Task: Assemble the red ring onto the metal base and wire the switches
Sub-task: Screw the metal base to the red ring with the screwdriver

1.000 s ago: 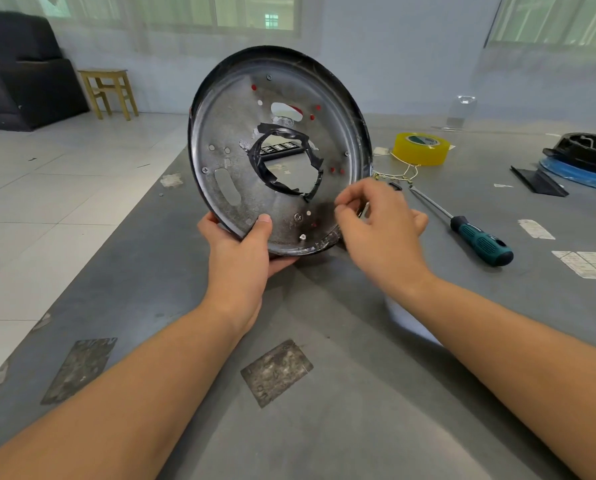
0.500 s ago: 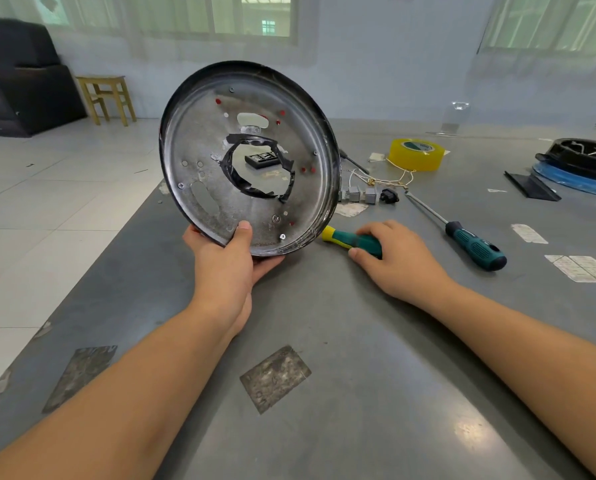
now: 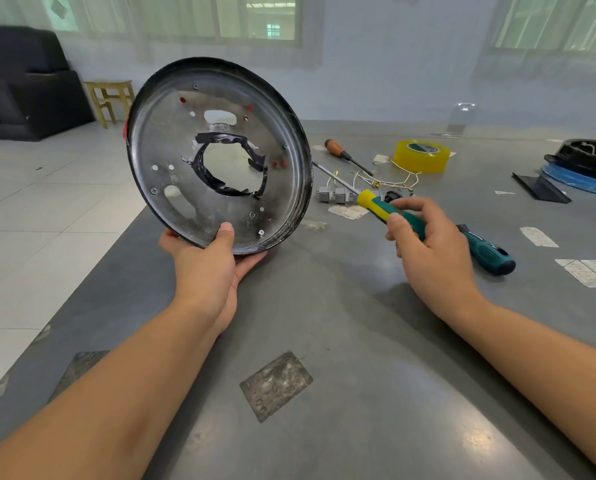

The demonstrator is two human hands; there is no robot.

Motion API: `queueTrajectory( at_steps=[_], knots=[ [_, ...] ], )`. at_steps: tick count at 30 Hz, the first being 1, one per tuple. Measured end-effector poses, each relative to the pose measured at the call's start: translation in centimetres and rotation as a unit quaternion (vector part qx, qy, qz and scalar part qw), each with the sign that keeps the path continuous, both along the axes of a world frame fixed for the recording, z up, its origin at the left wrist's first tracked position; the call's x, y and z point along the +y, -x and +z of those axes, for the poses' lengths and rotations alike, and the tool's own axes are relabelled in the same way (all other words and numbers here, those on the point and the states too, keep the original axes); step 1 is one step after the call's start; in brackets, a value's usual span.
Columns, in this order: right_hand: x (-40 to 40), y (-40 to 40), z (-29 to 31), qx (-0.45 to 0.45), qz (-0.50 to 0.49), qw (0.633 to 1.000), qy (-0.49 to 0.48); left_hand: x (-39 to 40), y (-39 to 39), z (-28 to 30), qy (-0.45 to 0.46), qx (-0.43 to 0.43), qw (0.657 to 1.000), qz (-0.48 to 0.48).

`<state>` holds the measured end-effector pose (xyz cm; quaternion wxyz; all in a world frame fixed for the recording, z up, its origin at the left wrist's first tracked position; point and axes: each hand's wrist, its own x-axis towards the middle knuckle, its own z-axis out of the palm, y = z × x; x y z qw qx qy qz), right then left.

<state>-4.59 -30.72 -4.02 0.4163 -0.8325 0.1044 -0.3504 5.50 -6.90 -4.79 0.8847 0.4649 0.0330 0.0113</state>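
Your right hand (image 3: pixel 428 251) has lifted the yellow-green screwdriver (image 3: pixel 386 211), fingers wrapped round its handle, shaft toward ten o'clock; left hand (image 3: pixel 209 265) still grips the metal base (image 3: pixel 171 147) — screw-driving likely next.

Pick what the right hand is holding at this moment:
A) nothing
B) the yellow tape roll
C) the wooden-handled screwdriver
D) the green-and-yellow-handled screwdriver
D: the right hand grips the green-and-yellow-handled screwdriver lifted off the table, its shaft pointing toward the metal base.
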Motion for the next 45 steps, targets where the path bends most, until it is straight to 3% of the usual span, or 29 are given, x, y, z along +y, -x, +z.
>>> queueTrajectory(
  at_steps=[4, 15, 35, 45],
  knots=[
    [0.7, 0.5, 0.3, -0.045, 0.021, 0.998, 0.033, 0.2, -0.1, 0.1, 0.007, 0.001, 1.000, 0.008],
    [1.9, 1.1, -0.4, -0.040, 0.099, 0.982, 0.154, 0.2, -0.3, -0.3, 0.007, -0.014, 1.000, 0.006],
    [1.9, 1.0, -0.3, -0.035, 0.084, 0.974, 0.207, 0.0, -0.2, -0.4, -0.011, -0.030, 0.999, 0.011],
    [2.4, 1.8, 0.6, -0.041, 0.083, 0.930, 0.356, -0.2, 0.0, -0.6, -0.045, -0.073, 0.996, 0.027]
  ],
)
